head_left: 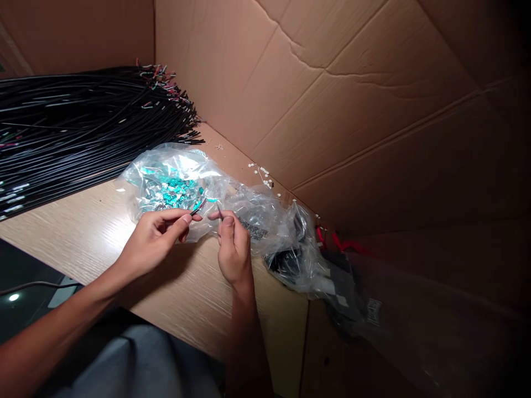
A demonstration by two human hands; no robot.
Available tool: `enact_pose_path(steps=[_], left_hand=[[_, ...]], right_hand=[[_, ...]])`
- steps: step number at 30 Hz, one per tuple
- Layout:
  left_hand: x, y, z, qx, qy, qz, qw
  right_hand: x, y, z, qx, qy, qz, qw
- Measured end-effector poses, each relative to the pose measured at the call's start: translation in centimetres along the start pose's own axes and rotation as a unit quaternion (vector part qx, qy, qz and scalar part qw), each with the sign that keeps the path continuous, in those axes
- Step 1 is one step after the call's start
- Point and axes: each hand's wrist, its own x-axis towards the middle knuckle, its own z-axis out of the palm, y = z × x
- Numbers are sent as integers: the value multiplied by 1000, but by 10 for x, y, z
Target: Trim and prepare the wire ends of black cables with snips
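Observation:
My left hand (160,235) pinches a thin black cable end (194,211) between thumb and fingertips, and fine coloured wires seem to come out of its tip. Close by on the right, my right hand (233,243) is closed, thumb on top, around a slim dark pointed thing (219,209), too small to name for sure. A small gap separates the fingertips of the two hands. Just behind them lies a clear plastic bag (135,190) with many small teal-green pieces (178,190) inside.
A large bundle of black cables (91,121) with coloured wire ends covers the left back. More clear bags (274,215) with dark contents run to the right along the cardboard wall (332,116). Small white bits (264,171) lie at its foot. The wooden table's (182,298) front edge crosses below.

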Motion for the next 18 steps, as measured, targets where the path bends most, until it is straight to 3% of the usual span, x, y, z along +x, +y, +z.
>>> enact_pose_path(steps=[9,18], left_hand=[[9,-12,-1,-13,19,-25,999],[13,0,-4,-32,11,-37,999]], right_hand=[[9,-1,6,-106,-24,-62,992],[24,2,12,-79,-61,-79,992]])
